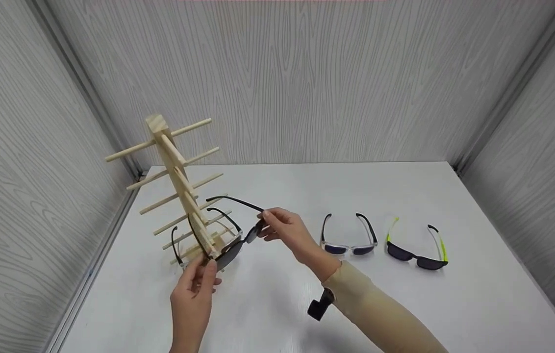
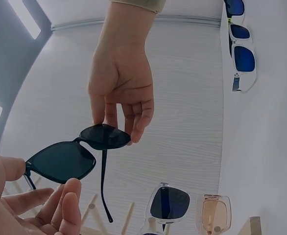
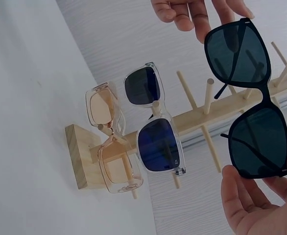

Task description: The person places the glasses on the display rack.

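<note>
Both hands hold a pair of black sunglasses (image 1: 230, 255) with dark lenses (image 3: 258, 142), its temples unfolded and pointing toward a wooden peg stand (image 1: 179, 176). My left hand (image 1: 194, 289) pinches one outer corner of the frame near the hinge. At the opposite corner, my right hand (image 1: 290, 233) grips the frame between thumb and fingers. The sunglasses are in front of the stand's lower half; whether they touch a peg I cannot tell. Lower on the stand hang clear-framed sunglasses with blue lenses (image 3: 158, 144) and a peach-tinted pair (image 3: 116, 166).
To the right on the white table (image 1: 277, 304) lie clear-framed sunglasses with black temples (image 1: 348, 249) and black sunglasses with yellow-green temples (image 1: 417, 260). Bare pegs (image 1: 191, 127) stick out from the stand's upper part. Grey wood-grain panels (image 1: 302, 78) enclose the table's back and sides.
</note>
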`<state>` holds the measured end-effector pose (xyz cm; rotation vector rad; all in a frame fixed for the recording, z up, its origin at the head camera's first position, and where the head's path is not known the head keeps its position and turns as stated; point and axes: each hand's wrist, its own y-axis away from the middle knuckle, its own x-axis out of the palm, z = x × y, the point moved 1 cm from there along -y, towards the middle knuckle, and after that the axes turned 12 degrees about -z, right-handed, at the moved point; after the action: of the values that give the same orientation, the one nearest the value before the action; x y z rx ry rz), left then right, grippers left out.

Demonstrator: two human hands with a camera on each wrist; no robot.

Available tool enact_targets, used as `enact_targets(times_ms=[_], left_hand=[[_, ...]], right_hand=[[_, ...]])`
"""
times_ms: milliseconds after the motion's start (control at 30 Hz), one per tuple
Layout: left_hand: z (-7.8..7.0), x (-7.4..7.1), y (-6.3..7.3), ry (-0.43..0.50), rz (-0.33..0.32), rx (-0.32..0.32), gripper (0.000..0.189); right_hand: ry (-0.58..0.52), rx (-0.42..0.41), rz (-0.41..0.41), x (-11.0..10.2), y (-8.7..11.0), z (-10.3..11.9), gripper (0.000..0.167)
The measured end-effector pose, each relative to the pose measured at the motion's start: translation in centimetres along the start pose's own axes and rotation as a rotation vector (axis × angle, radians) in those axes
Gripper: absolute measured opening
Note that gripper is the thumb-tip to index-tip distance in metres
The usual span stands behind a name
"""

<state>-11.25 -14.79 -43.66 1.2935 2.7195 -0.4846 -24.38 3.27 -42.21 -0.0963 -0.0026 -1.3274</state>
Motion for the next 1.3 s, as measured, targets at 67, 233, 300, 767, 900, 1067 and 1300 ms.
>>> enact_targets(times_ms=[67,233,300,767,900,1067,1300], left_hand=[[0.0,-0.3,-0.1,0.006,-0.018,0.012,0.041],[-0.1,-0.9,-0.8,-0.019,-0.044,0.005,0.040],[-0.1,-1.2,-1.1,-0.045,-0.045,-0.012,0.041],[0.6,-2.3,-2.5,-0.128,-0.114,-0.022,0.044],[0.8,-2.4,-2.9,-0.138,-0.120,-0.021,0.042],[1.0,-2.7,-3.3,-0.148,-0.125,-0.022,0.043],[1.6,-2.9,-3.7,-0.161,-0.114,-0.037,0.045]], right_hand=[[0.005,-0.010,0.005,0.5,0.2,0.6,0.028],[0.018,-0.011,0.020,1.3,0.1,1.1,0.028],[0.020,-0.001,0.020,1.7,0.1,1.3,0.028],[0.043,0.003,0.019,3.6,-0.2,1.1,0.026],[0.061,-0.012,0.015,3.8,-0.4,1.2,0.026],[0.106,-0.046,0.014,4.2,-0.4,1.2,0.027],[0.137,-0.055,0.001,4.6,-0.5,0.9,0.029]])
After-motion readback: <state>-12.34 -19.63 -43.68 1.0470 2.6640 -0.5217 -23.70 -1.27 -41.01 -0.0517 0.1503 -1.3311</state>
